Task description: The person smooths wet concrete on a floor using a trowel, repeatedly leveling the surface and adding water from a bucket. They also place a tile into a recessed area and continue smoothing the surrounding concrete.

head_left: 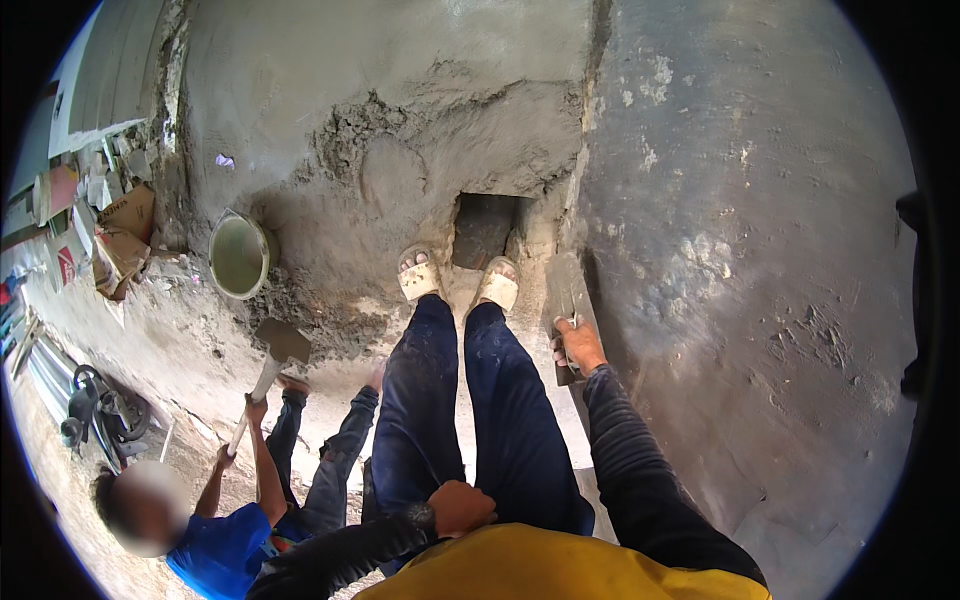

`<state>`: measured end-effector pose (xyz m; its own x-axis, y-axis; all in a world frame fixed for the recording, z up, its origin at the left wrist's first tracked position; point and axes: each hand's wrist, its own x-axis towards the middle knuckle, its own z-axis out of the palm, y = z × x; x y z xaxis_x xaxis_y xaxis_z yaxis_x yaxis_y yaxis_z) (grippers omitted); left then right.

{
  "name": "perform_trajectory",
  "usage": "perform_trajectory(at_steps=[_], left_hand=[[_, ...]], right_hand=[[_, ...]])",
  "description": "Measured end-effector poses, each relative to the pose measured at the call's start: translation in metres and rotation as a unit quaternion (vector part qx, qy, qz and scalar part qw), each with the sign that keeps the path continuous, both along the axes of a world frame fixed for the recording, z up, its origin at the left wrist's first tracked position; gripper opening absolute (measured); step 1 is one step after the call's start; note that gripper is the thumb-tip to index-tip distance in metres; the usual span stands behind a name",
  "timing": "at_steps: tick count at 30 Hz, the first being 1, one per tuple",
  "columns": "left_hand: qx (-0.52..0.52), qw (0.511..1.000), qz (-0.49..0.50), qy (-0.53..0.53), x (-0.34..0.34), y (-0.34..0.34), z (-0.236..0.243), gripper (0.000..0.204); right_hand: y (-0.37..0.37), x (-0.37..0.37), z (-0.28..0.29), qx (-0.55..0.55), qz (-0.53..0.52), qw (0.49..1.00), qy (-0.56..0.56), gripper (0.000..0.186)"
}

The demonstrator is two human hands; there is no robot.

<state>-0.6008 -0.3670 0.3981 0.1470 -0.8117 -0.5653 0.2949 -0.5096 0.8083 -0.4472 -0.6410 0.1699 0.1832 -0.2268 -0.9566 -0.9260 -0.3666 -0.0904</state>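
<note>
In my right hand (582,345) is a plastering trowel (568,285), its long grey blade beside the edge of the dark wall-like surface on the right. The fingers are wrapped round its handle. My left hand (462,508) is closed against the top of my dark blue trousers (425,400); its fingers are curled under, so what they hold, if anything, is hidden. A square hole (485,230) opens in the cement just beyond my two pale sandals (419,274). Wet-looking grey mortar (375,125) lies rough and lumpy beyond it to the left.
To the left, a co-worker in a blue shirt (225,550) grips a shovel (283,342) with both hands, its blade near spilled mortar. A pale bucket (240,255) stands beyond the blade. Torn cardboard (125,240) and a coiled black hose-like thing (105,405) lie farther left.
</note>
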Motion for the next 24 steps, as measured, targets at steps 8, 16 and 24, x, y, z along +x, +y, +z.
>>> perform_trajectory(at_steps=[8,16,24], left_hand=[[0.010,0.991,0.129,-0.025,-0.032,0.026,-0.006,0.030],[0.117,0.954,0.222,-0.166,0.090,0.050,-0.137,0.044],[0.162,0.922,0.139,-0.321,0.151,0.107,-0.229,0.042]], right_hand=[[0.024,0.098,-0.081,-0.046,0.320,0.923,-0.209,0.057],[0.159,0.142,-0.140,0.074,0.257,0.925,-0.269,0.084],[0.354,0.157,-0.332,0.155,0.150,0.889,-0.405,0.084]])
